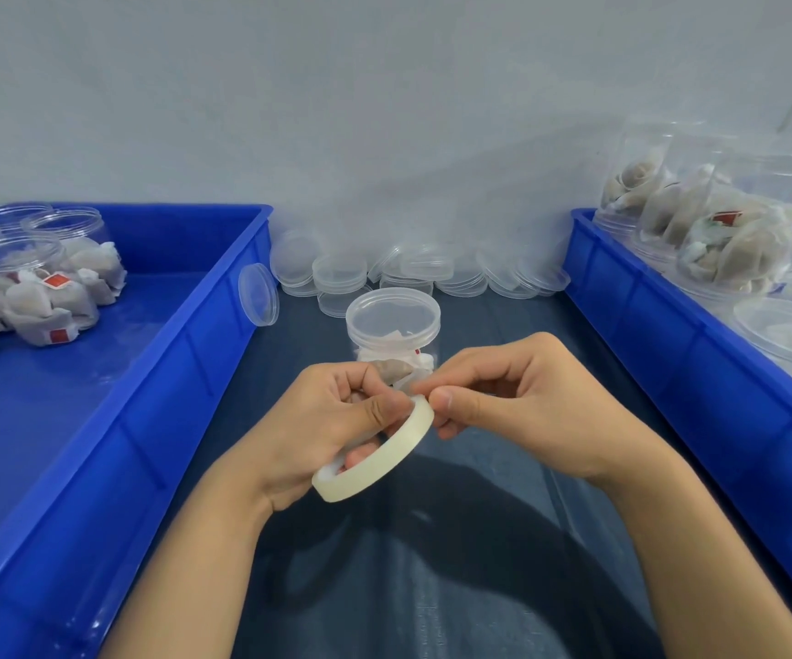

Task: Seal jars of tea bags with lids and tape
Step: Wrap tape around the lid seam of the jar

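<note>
A clear jar of tea bags (391,332) stands upright on the dark table with its clear lid on. Just in front of it, above the table, my left hand (322,420) grips a whitish roll of tape (379,461), fingers through its core. My right hand (512,397) pinches at the top edge of the roll with thumb and forefinger. The hands hide the lower part of the jar.
A heap of loose clear lids (413,273) lies behind the jar; one lid (258,294) leans on the left blue tray (184,368), which holds open jars of tea bags (37,278). The right blue tray (669,325) holds stacked jars (726,230).
</note>
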`<state>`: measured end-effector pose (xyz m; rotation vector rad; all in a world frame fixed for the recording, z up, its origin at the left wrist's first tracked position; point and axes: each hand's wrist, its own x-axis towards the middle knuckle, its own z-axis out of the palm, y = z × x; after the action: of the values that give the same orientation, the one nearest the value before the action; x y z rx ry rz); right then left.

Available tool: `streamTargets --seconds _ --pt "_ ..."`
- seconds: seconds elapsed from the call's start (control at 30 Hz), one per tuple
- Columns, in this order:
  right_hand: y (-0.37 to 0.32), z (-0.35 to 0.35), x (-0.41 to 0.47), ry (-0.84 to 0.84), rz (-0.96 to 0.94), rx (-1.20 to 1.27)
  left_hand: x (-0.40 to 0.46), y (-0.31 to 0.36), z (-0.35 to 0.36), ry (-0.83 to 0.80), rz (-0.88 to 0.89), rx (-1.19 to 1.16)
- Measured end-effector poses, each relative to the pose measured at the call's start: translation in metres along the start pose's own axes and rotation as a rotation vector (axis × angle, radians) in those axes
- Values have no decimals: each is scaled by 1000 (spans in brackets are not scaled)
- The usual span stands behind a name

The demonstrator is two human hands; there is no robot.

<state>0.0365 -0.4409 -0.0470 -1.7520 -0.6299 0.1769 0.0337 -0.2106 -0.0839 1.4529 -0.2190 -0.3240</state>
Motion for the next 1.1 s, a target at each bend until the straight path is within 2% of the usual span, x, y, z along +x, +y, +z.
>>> streamTargets --seconds 0.2,0.47,0.63,1.1 --pt "2 -3 0 8 30 -25 1 0 -2 49 3 -41" --pt "2 0 -1 -28 92 99 1 -1 -2 40 5 8" --pt "1 3 1 28 67 121 1 0 -2 57 -1 20" --pt "3 -2 0 -32 77 148 -1 -1 0 -10 -43 -3"
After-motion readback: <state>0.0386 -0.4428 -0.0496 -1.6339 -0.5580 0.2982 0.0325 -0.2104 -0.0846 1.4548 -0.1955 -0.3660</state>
